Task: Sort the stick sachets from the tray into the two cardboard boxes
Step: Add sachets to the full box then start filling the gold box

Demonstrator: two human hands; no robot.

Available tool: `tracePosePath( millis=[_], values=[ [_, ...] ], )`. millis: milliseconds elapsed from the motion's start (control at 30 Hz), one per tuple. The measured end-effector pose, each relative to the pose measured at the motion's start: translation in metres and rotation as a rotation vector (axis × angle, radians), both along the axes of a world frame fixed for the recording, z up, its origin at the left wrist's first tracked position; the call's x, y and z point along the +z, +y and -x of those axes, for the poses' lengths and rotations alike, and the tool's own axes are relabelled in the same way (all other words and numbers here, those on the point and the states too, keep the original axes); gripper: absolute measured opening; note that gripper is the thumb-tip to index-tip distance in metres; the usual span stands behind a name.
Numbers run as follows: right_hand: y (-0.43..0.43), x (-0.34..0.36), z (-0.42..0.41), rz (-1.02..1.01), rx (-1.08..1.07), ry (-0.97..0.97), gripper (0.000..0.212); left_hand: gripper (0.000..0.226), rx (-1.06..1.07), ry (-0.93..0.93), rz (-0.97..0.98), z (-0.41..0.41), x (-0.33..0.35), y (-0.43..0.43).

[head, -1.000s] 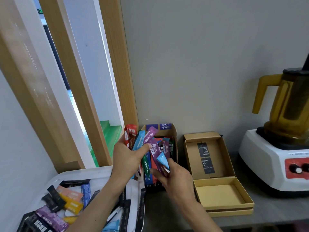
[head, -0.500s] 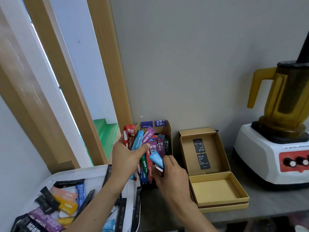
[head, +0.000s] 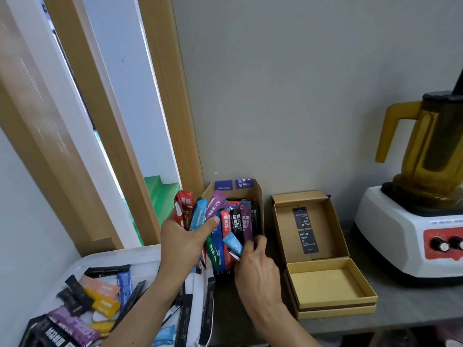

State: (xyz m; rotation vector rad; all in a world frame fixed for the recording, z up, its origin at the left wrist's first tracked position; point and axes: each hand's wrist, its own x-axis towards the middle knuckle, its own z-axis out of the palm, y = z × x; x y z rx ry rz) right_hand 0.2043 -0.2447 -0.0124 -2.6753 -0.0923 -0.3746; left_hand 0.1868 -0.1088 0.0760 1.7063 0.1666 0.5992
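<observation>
Centre frame: gripping a fan of stick sachets [head: 200,214] in left hand [head: 184,242], at left edge of crammed cardboard box [head: 259,196]; pinching light-blue sachet [head: 232,243] in right hand [head: 258,269] at box's front. More in tray [head: 120,257], lower left.

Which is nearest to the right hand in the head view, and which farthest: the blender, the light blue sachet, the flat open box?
1. The light blue sachet, pinched in the right hand itself.
2. The flat open box, just right of the hand.
3. The blender, at the far right.
</observation>
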Motion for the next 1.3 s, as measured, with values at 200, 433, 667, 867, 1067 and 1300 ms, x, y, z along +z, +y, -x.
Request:
tracePosePath(
  millis=[200,433,667,867,1067,1300],
  values=[
    [-0.001,-0.006,0.002,-0.017,-0.001,-0.039,0.039,0.029,-0.020,0.004,0.020,0.005,0.001,0.001],
    [-0.011,0.000,0.000,0.003,0.048,0.011,0.041,0.033,-0.022,0.014,0.012,0.002,0.001,0.002],
    [-0.012,0.006,-0.003,-0.003,0.060,0.018,0.038,0.047,-0.002,0.040,-0.011,0.000,0.000,0.000],
    [-0.020,0.011,-0.004,-0.104,0.106,-0.043,0.044,0.041,-0.022,0.047,-0.036,0.000,-0.001,0.000],
    [-0.021,0.013,-0.009,-0.251,0.279,-0.139,0.044,0.054,-0.094,0.106,-0.153,-0.007,-0.004,-0.003],
    [-0.022,0.010,0.000,-0.442,0.340,-0.138,0.054,0.027,-0.019,0.041,-0.200,-0.010,0.015,-0.002]
  ],
)
